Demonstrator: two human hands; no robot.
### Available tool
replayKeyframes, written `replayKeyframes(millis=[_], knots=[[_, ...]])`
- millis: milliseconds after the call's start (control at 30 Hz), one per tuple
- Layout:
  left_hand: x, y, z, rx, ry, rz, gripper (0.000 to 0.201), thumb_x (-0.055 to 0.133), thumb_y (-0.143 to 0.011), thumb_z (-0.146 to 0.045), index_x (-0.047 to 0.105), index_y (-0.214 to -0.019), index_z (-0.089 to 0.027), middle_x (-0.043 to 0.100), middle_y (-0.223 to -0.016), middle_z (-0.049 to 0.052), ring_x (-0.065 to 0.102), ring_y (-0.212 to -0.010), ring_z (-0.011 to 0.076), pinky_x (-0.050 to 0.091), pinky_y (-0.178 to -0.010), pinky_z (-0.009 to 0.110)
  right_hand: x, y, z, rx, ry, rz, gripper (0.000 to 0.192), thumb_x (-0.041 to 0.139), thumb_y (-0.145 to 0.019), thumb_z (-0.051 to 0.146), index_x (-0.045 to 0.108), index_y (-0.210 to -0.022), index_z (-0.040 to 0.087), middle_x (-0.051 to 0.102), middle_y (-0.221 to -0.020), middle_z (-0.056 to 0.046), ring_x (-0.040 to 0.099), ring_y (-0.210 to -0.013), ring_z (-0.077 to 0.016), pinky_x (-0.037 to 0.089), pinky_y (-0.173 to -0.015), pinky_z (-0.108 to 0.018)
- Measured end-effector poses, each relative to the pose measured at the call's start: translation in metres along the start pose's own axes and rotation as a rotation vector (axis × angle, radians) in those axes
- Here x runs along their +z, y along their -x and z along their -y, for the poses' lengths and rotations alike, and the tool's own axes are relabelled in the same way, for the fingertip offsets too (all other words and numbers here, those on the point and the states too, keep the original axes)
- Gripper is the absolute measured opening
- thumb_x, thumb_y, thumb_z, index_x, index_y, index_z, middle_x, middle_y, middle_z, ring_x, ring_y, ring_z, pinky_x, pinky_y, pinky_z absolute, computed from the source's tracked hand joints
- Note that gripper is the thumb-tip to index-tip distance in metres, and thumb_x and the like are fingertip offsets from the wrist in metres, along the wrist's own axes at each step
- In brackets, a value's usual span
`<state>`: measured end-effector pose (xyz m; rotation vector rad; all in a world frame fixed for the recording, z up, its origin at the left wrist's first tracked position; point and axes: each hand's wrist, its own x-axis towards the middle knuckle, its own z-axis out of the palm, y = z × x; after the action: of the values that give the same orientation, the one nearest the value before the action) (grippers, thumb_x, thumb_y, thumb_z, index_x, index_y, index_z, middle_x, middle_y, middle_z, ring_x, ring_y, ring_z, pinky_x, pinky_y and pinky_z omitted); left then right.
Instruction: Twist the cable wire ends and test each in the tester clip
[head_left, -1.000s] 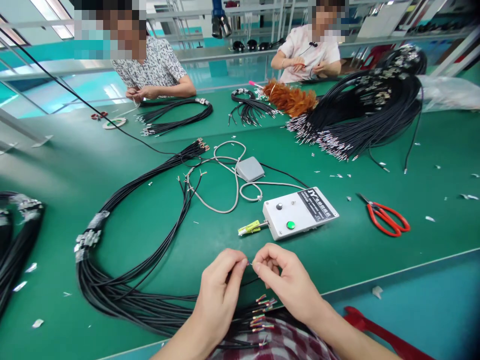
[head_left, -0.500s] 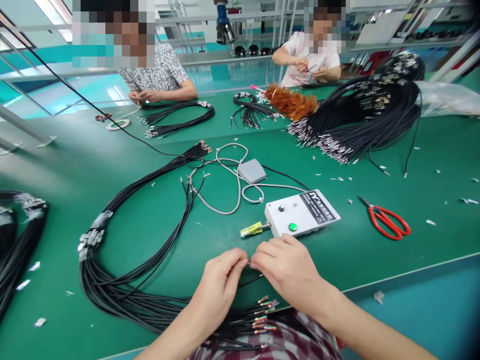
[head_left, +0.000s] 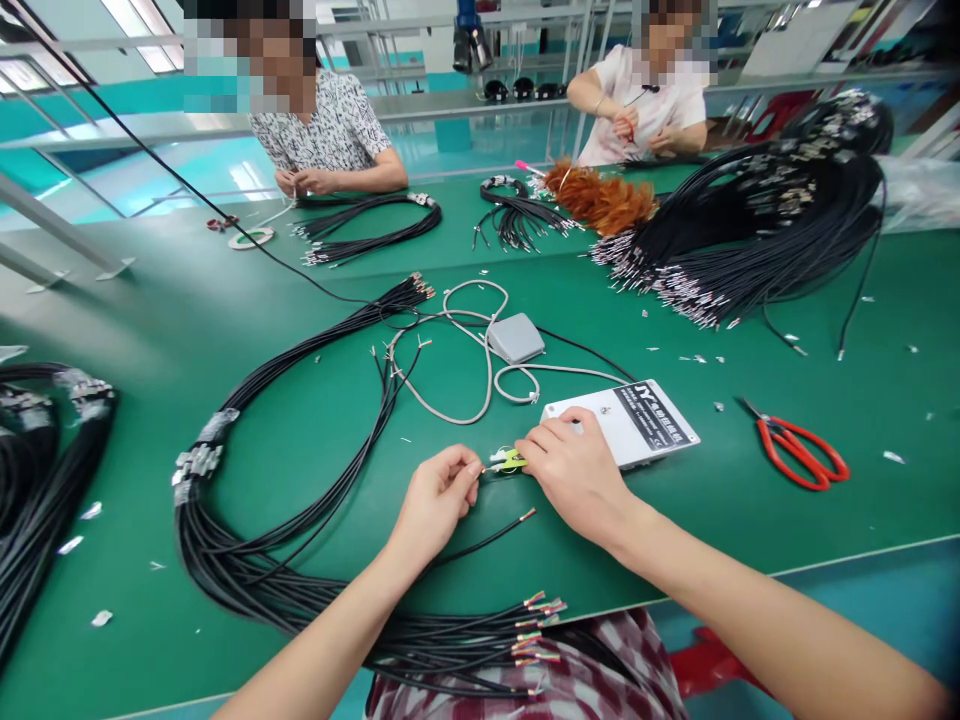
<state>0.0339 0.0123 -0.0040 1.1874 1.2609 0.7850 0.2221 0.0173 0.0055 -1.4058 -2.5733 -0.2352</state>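
My left hand [head_left: 442, 490] is closed in a pinch, with a small copper-tipped wire end [head_left: 483, 469] showing at its fingertips. The rest of that wire is hidden by my fingers. Just right of it, my right hand [head_left: 574, 465] has its thumb and fingers closed on a yellow-green clip [head_left: 511, 459] at the front of a white control box [head_left: 626, 455]. The box's knob and green button lie behind that hand. A bundle of black cables [head_left: 247, 590] curves around on the left, its stripped coloured ends near my lap. One cable end [head_left: 517, 520] lies below my hands.
Red-handled scissors [head_left: 802, 450] lie right of the box. Behind it are a grey pedal [head_left: 516, 338] and its looped cord. A big heap of black cables [head_left: 780, 230] sits at the back right beside an orange duster [head_left: 600, 197]. Two people work across the table.
My hands have moved apart and up toward the box. The right hand has left the left hand's fingertips and taken hold of the clip. The view has shifted slightly.
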Motion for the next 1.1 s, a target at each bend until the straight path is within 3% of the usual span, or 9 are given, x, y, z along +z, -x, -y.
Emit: replayKeyframes(millis=[267,567,633,733,867,967,1100], knots=[[0.004,-0.01,0.004,0.003,-0.045,-0.009,0.028,0.059,-0.079,-0.043,0.051,-0.067,-0.019,0.046,-0.048,-0.008,0.033,-0.038,0.0055,0.023,-0.039,0.016,-0.004,-0.007,-0.006,-0.014,-0.018,0.027,0.018,0.058,-0.085,0.006,0.067,-0.078,0.02,0.067,-0.072,0.001,0.056,-0.076,-0.0171,0.022,-0.096,-0.041],[0.006,-0.012,0.002,0.018,-0.153,-0.028,0.023,0.055,-0.081,-0.037,0.051,-0.066,-0.019,0.047,-0.048,-0.007,0.036,-0.039,0.007,0.025,-0.04,0.017,-0.009,-0.007,0.001,0.019,-0.044,0.075,0.008,0.066,-0.081,0.011,0.066,-0.086,0.017,0.07,-0.085,-0.004,0.06,-0.09,-0.0231,0.016,-0.104,-0.051],[0.006,-0.011,0.001,0.019,-0.168,-0.031,0.023,0.054,-0.081,-0.037,0.051,-0.066,-0.02,0.048,-0.048,-0.007,0.037,-0.039,0.0075,0.026,-0.041,0.017,-0.014,-0.001,-0.002,0.013,-0.094,0.023,0.012,0.067,-0.083,0.015,0.065,-0.095,0.017,0.072,-0.098,-0.007,0.059,-0.1,-0.0254,0.016,-0.105,-0.053],[0.006,-0.011,0.002,0.024,-0.172,-0.029,0.023,0.053,-0.081,-0.037,0.051,-0.066,-0.02,0.048,-0.048,-0.007,0.036,-0.039,0.0078,0.026,-0.041,0.017,-0.023,0.023,-0.011,0.076,-0.2,-0.18,0.017,0.061,-0.091,0.02,0.062,-0.108,0.02,0.07,-0.116,-0.006,0.058,-0.112,-0.0241,0.02,-0.105,-0.049],[0.005,-0.012,0.003,0.032,-0.159,-0.022,0.023,0.053,-0.081,-0.037,0.051,-0.066,-0.02,0.048,-0.048,-0.007,0.034,-0.039,0.0075,0.024,-0.04,0.017,-0.026,0.066,-0.021,0.29,-0.262,-0.478,0.012,0.055,-0.093,0.013,0.062,-0.095,0.022,0.074,-0.11,-0.005,0.064,-0.104,-0.0224,0.03,-0.099,-0.045],[0.005,-0.013,0.003,0.03,-0.155,-0.021,0.023,0.053,-0.081,-0.038,0.051,-0.066,-0.02,0.048,-0.047,-0.007,0.034,-0.038,0.0074,0.023,-0.039,0.017,-0.016,0.085,-0.017,0.277,-0.291,-0.48,0.016,0.052,-0.092,0.008,0.06,-0.09,0.022,0.074,-0.113,-0.004,0.062,-0.11,-0.0237,0.031,-0.099,-0.046],[0.004,-0.014,0.004,0.022,-0.171,-0.028,0.022,0.053,-0.08,-0.037,0.052,-0.067,-0.019,0.049,-0.048,-0.007,0.035,-0.039,0.0072,0.025,-0.039,0.017,-0.001,0.088,-0.009,0.263,-0.255,-0.512,0.017,0.054,-0.09,0.006,0.06,-0.089,0.022,0.074,-0.112,0.0,0.061,-0.111,-0.0235,0.028,-0.103,-0.047]])
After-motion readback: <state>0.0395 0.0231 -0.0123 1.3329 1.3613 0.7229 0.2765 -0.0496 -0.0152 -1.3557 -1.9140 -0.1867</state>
